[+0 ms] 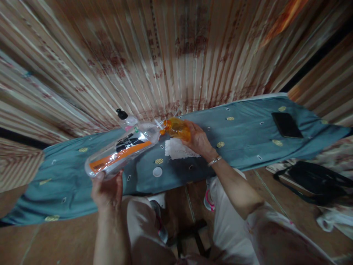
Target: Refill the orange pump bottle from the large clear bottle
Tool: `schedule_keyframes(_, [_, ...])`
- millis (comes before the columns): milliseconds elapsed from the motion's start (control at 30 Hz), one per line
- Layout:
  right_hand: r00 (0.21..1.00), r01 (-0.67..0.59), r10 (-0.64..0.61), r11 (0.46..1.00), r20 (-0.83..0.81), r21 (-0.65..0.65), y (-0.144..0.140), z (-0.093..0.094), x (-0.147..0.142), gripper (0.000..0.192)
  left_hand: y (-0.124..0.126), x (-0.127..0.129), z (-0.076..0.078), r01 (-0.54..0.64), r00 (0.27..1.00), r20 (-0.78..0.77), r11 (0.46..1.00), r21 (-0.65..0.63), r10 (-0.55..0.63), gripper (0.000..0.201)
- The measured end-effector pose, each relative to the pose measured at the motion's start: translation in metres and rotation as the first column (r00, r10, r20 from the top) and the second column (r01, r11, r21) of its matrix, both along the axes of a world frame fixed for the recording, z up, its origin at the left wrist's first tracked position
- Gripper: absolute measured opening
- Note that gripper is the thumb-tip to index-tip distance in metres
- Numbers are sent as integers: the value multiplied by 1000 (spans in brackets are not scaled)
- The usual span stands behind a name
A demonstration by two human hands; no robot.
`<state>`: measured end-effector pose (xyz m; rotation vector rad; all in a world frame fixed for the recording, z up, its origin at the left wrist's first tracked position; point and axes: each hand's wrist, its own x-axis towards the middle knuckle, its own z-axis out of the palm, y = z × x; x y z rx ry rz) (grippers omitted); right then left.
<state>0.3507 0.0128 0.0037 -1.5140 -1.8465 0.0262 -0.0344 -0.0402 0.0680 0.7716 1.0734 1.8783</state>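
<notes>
My left hand is wrapped around the lower end of a large clear plastic bottle with an orange and black label. This bottle is tilted, its narrow end pointing right. In my right hand is a small see-through orange bottle, lying on its side with its neck pointing left. The two necks come close together; whether they touch I cannot tell. A white round cap rests on the cloth below them. Beneath my right hand lies a white crinkle-edged napkin or paper.
Behind the large bottle stands a clear bottle with a black top. A black phone lies toward the right end of the blue-green cloth. Pleated curtain hangs behind. A dark bag sits at lower right.
</notes>
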Motion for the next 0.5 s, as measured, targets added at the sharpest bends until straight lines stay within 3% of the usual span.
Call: schedule_keyframes(500, [1000, 4, -4, 1000, 22, -29, -1, 3, 0, 93, -5, 2, 3, 15, 998, -53, 1000, -5, -16, 54])
